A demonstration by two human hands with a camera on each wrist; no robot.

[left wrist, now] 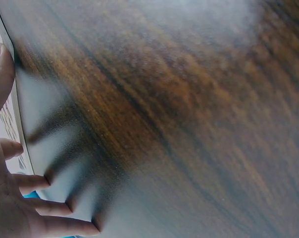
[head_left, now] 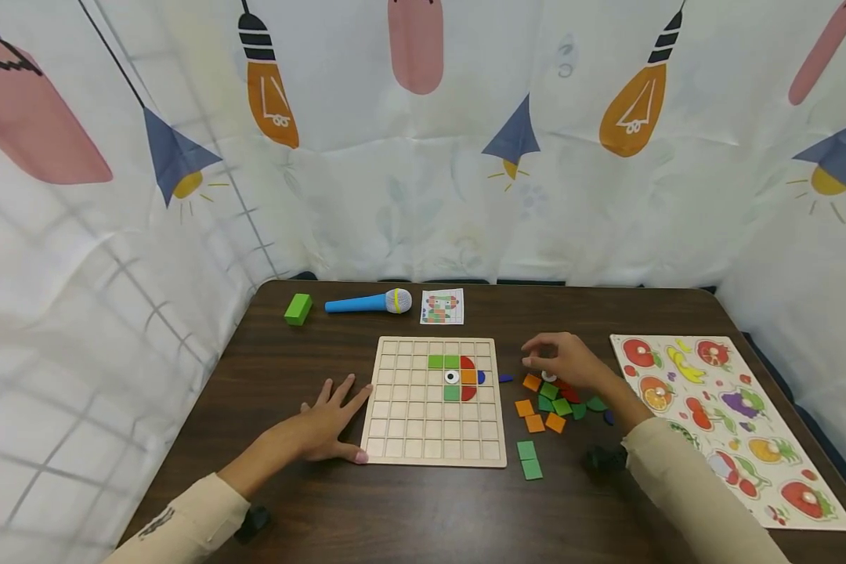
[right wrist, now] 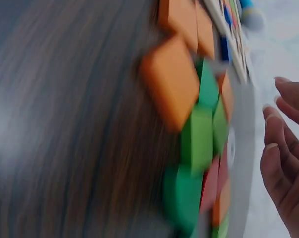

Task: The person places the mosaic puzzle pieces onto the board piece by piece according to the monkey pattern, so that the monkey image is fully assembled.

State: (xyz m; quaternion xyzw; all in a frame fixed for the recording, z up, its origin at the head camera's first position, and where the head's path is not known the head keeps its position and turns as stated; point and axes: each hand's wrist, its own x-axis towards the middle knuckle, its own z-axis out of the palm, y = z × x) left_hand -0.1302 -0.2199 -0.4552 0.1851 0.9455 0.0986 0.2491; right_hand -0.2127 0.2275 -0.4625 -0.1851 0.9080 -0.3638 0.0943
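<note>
My left hand [head_left: 327, 427] lies with fingers spread on the table, thumb and index fingertips at the left edge of a wooden grid board [head_left: 395, 427]. On the board's upper right sit green squares [head_left: 435, 362], an orange square [head_left: 468, 377], red rounded pieces [head_left: 468, 393], a blue half-round [head_left: 481, 377] and a round eye piece [head_left: 451, 377]. My right hand [head_left: 567, 362] hovers over a loose pile of coloured pieces [head_left: 562, 406], its fingers loosely bent. In the right wrist view, nothing shows between those fingers [right wrist: 275, 171].
Behind the board lie a picture card [head_left: 442, 306], a blue toy microphone [head_left: 359, 303] and a green block [head_left: 298, 309]. A white fruit-picture board [head_left: 684, 399] lies at the right. Two light green squares [head_left: 526, 450] and a blue piece [head_left: 505, 378] lie right of the grid board.
</note>
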